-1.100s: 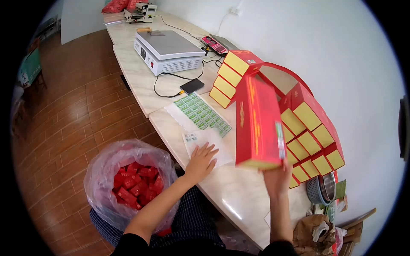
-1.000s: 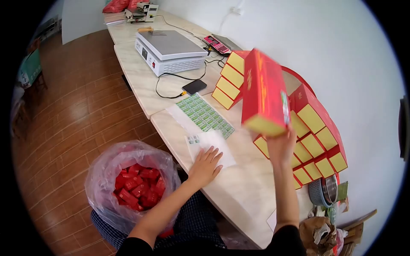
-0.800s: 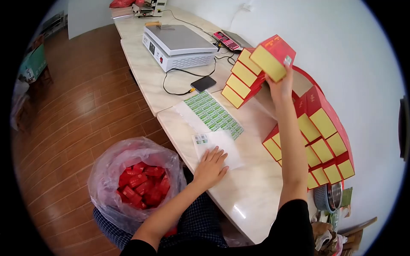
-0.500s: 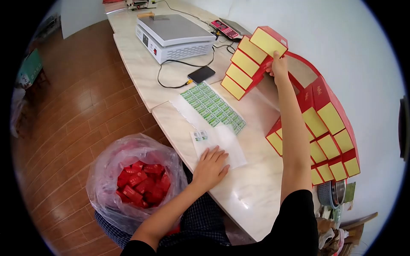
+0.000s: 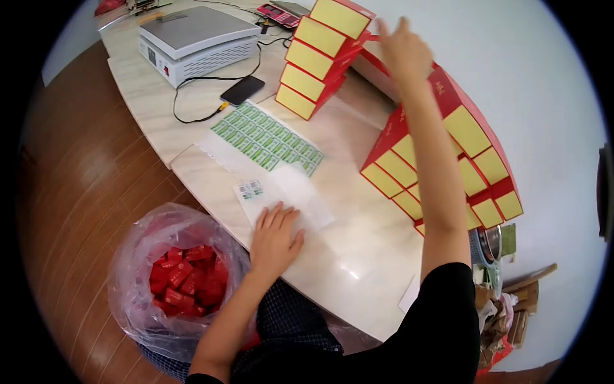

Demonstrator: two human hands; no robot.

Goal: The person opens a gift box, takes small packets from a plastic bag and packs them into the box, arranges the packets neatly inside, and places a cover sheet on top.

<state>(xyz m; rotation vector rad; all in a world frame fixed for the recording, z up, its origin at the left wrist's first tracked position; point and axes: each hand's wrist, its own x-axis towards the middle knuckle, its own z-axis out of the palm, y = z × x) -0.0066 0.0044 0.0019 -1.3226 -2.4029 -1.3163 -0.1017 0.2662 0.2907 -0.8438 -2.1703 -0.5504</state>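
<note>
My left hand (image 5: 276, 240) lies flat, fingers spread, over the edge of a white backing sheet (image 5: 304, 195) that carries a few small labels (image 5: 251, 189). Above it is a sheet of green-and-white stickers (image 5: 265, 137). My right hand (image 5: 407, 54) is raised at the back, fingers apart and holding nothing. It is just right of a leaning stack of red boxes with yellow ends (image 5: 309, 67), apart from it. Below and behind my right forearm stands a larger pile of red-and-yellow boxes (image 5: 473, 131), partly hidden by the arm.
A clear plastic bag (image 5: 128, 307) full of small red packets (image 5: 188, 275) stands by my legs. A grey flat-topped machine (image 5: 198, 45), a black phone (image 5: 243, 90) with a cable and a pink calculator (image 5: 278, 15) sit farther back. Baskets (image 5: 486, 246) stand beyond the right edge.
My right hand has let go of the top box on the leaning stack and moved right with its fingers opened. The left hand stays on the backing sheet. The view has shifted.
</note>
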